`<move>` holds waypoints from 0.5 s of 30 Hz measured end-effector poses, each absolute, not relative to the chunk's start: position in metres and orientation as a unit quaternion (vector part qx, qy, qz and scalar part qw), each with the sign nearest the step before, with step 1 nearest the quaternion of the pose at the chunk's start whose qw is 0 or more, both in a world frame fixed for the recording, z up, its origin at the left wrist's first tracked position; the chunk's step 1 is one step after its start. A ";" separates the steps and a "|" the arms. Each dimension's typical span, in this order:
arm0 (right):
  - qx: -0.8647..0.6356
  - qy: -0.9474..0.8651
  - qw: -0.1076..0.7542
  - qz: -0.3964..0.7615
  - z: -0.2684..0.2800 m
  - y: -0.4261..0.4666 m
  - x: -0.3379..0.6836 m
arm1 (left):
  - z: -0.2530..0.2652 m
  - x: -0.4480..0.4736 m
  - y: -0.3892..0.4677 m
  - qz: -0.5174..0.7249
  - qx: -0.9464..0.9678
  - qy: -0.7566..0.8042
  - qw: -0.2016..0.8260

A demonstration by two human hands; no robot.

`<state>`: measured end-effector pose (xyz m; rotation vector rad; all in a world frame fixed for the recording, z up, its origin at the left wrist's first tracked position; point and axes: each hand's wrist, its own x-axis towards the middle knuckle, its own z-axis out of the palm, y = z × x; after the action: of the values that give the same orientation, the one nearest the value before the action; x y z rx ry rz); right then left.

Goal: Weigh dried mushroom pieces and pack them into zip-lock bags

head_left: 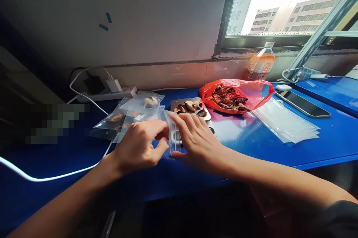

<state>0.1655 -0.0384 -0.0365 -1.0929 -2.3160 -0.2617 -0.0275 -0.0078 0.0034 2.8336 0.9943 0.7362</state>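
A clear zip-lock bag (173, 141) is held upright between my two hands, its zip edge facing me. My left hand (140, 143) is curled, with fingertips and thumb at the bag's left side. My right hand (195, 139) grips the other side, fingers over the top and thumb low down. Just behind sits a small kitchen scale (176, 102) bearing dried mushroom slices (192, 105); my right hand hides part of it. Left of it lie clear bags with mushroom pieces inside, one pale piece (150, 102) and one brown piece (115, 118).
A red plastic bag (206, 98) full of dried mushrooms lies open behind right. Farther right are a stack of flat clear bags (288, 124), a phone (304, 103) and an orange drink bottle (261, 62). A white cable (56, 178) crosses the blue table from a power strip (130, 92).
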 end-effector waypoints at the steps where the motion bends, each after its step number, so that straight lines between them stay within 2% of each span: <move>1: -0.414 -0.860 0.285 -0.090 -0.037 -0.038 0.166 | 0.003 -0.028 -0.006 0.247 0.917 0.312 0.017; 6: -0.424 -0.840 0.335 -0.044 -0.037 -0.035 0.168 | -0.001 -0.032 0.002 0.283 0.918 0.276 -0.023; 11: -0.410 -0.809 0.421 -0.033 -0.037 -0.030 0.165 | -0.003 -0.035 0.005 0.274 0.920 0.280 0.014; 15: -0.406 -0.793 0.453 -0.018 -0.035 -0.028 0.166 | -0.002 -0.034 0.002 0.263 0.919 0.288 0.052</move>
<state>0.1665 -0.0281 -0.0351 -1.0035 -1.9587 -0.0448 -0.0335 0.0016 -0.0017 2.7971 0.8757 0.8004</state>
